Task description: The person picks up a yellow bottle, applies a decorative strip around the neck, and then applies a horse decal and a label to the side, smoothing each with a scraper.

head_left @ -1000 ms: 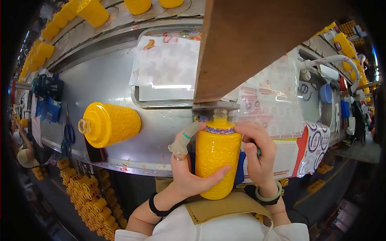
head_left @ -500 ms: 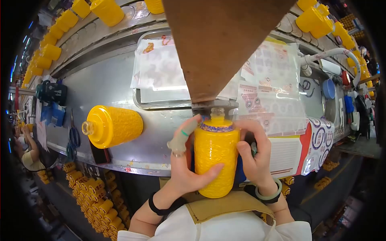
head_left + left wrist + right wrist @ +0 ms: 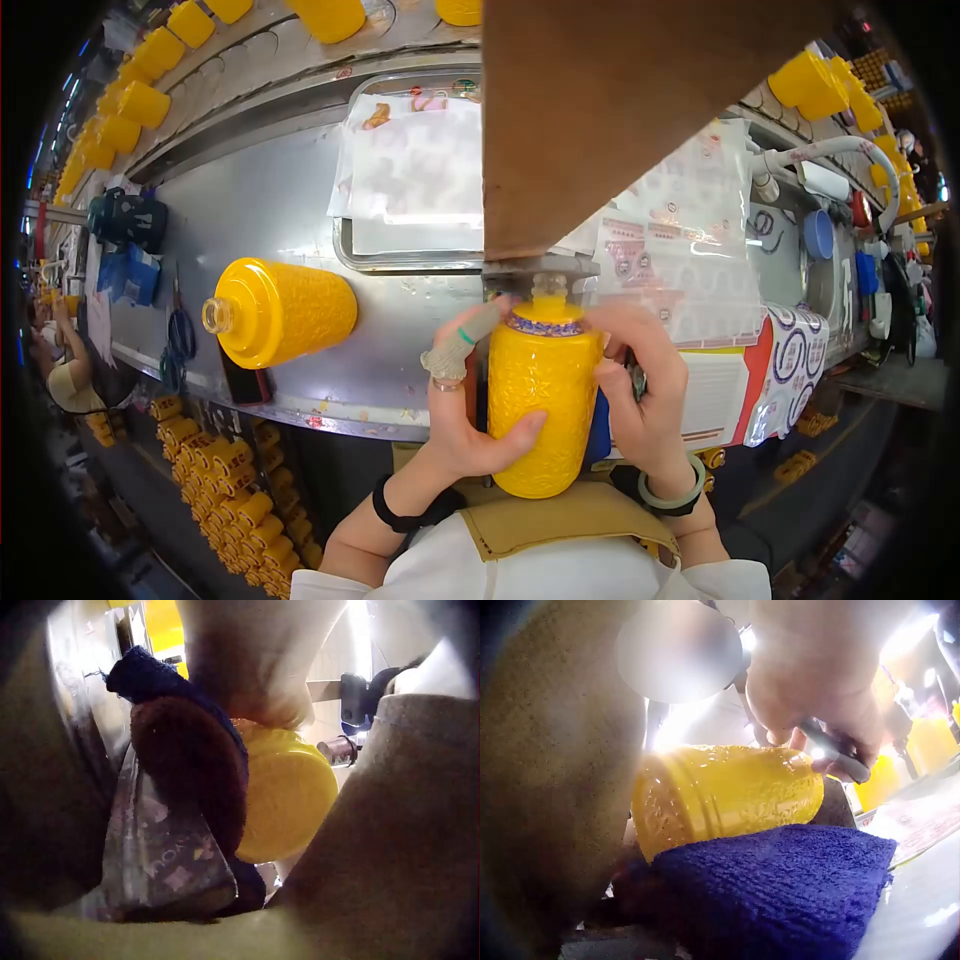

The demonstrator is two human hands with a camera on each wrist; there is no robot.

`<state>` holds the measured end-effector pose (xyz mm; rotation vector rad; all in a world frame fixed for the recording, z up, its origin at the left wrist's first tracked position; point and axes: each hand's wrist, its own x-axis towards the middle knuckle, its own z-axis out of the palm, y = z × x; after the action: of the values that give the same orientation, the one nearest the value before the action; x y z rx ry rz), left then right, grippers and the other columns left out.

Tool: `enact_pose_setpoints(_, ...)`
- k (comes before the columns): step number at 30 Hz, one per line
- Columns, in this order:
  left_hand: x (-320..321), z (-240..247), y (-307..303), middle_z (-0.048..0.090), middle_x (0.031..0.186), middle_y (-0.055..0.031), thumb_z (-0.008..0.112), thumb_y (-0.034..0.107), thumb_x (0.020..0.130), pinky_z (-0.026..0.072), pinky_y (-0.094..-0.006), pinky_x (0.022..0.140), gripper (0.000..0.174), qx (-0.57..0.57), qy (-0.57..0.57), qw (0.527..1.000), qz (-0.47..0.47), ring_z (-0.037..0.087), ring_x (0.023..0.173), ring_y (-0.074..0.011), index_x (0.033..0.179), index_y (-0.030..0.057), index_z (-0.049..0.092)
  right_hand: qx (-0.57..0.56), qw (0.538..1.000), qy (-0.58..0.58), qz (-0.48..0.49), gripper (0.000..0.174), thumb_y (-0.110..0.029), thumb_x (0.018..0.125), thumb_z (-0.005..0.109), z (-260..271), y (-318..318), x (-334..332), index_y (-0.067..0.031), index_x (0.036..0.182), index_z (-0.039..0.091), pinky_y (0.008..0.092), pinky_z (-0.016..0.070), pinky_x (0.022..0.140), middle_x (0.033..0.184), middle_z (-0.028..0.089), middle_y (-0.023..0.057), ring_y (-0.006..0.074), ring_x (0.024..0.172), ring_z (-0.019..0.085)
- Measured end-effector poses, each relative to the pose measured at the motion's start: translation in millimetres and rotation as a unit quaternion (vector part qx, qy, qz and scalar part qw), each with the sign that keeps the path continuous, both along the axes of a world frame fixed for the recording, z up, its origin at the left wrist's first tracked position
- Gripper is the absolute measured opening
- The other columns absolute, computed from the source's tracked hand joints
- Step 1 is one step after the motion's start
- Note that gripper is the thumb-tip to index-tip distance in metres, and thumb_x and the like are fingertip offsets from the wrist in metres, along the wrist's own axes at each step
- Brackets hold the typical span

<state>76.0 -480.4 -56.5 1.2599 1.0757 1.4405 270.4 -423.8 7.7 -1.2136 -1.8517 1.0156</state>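
Note:
A yellow textured bottle (image 3: pixel 541 410) with a clear glass neck and a purple patterned band (image 3: pixel 545 326) round its shoulder lies at the person's lap, neck pointing away. The left hand (image 3: pixel 468 400) grips its left side, thumb across the front, a cloth-covered finger at the band. At the band's right end are the fingertips of the right hand (image 3: pixel 645 385), whose other fingers curl round a small dark object, clearer in the right wrist view (image 3: pixel 836 754). Under the bottle (image 3: pixel 735 795) lies a blue towel (image 3: pixel 780 885) in that view.
Another yellow bottle (image 3: pixel 285 313) lies on the metal table (image 3: pixel 240 200) at left, near scissors (image 3: pixel 180 335). Beyond stands a tray (image 3: pixel 400 262) with white sheets. A brown beam (image 3: pixel 600 110) crosses above; printed sheets (image 3: pixel 680 240) lie right. Yellow containers line the back.
The view has shifted slightly back and forth, moving the beam across it. The left thumb has slid a little left on the bottle; both hands stay at the band.

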Motion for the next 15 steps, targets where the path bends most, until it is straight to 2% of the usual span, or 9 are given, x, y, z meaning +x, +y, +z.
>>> enact_pose_setpoints(2, 3, 2, 2, 0.041, 0.148, -0.0216, 0.082, 0.014, 0.077, 0.0327, -0.0442, 0.120, 0.093, -0.007, -0.027, 1.000, 0.009, 0.043, 0.141, -0.0327, 0.152, -0.0044, 0.031, -0.015, 1.000, 0.012, -0.013, 0.037, -0.006, 0.091, 0.069, -2, 0, 0, -0.0014, 0.128, 0.066, 0.0320, 0.0498, 0.074, 0.111, 0.068, 0.0145, 0.0224, 0.085, 0.059)
enact_pose_setpoints(4, 5, 4, 4, 0.041, 0.149, -0.0214, 0.082, 0.014, 0.077, 0.0331, -0.0441, 0.120, 0.092, -0.012, -0.056, 0.998, 0.016, 0.043, 0.141, -0.0324, 0.152, -0.0040, 0.032, -0.081, 0.996, 0.031, -0.018, 0.039, -0.010, 0.092, 0.070, -3, -1, -1, -0.0014, 0.129, 0.064, 0.0306, 0.0484, 0.073, 0.105, 0.066, 0.0124, 0.0199, 0.082, 0.057)
enact_pose_setpoints(6, 4, 5, 5, 0.041, 0.148, -0.0204, 0.083, 0.014, 0.076, 0.0343, -0.0438, 0.119, 0.092, -0.046, -0.109, 0.993, -0.022, 0.044, 0.140, -0.0317, 0.152, -0.0030, 0.032, -0.074, 0.996, 0.037, -0.020, 0.040, -0.010, 0.092, 0.070, -7, -2, -1, -0.0011, 0.130, 0.063, 0.0302, 0.0477, 0.072, 0.103, 0.065, 0.0114, 0.0192, 0.080, 0.056)
enact_pose_setpoints(11, 1, -2, 0, 0.041, 0.146, -0.0189, 0.084, 0.015, 0.075, 0.0357, -0.0436, 0.118, 0.094, -0.051, -0.066, 0.996, -0.016, 0.045, 0.138, -0.0308, 0.151, -0.0020, 0.032, -0.061, 0.997, 0.036, -0.022, 0.040, -0.011, 0.092, 0.070, -10, -3, 1, -0.0001, 0.129, 0.063, 0.0302, 0.0469, 0.072, 0.098, 0.063, 0.0102, 0.0193, 0.078, 0.054)
enact_pose_setpoints(15, 5, -1, 1, 0.041, 0.145, -0.0192, 0.085, 0.017, 0.073, 0.0365, -0.0435, 0.117, 0.094, -0.034, -0.078, 0.996, 0.008, 0.046, 0.136, -0.0305, 0.150, -0.0025, 0.034, -0.016, 1.000, 0.000, -0.019, 0.041, -0.014, 0.092, 0.071, -12, -2, 1, 0.0003, 0.129, 0.063, 0.0312, 0.0474, 0.071, 0.103, 0.066, 0.0113, 0.0215, 0.077, 0.055)
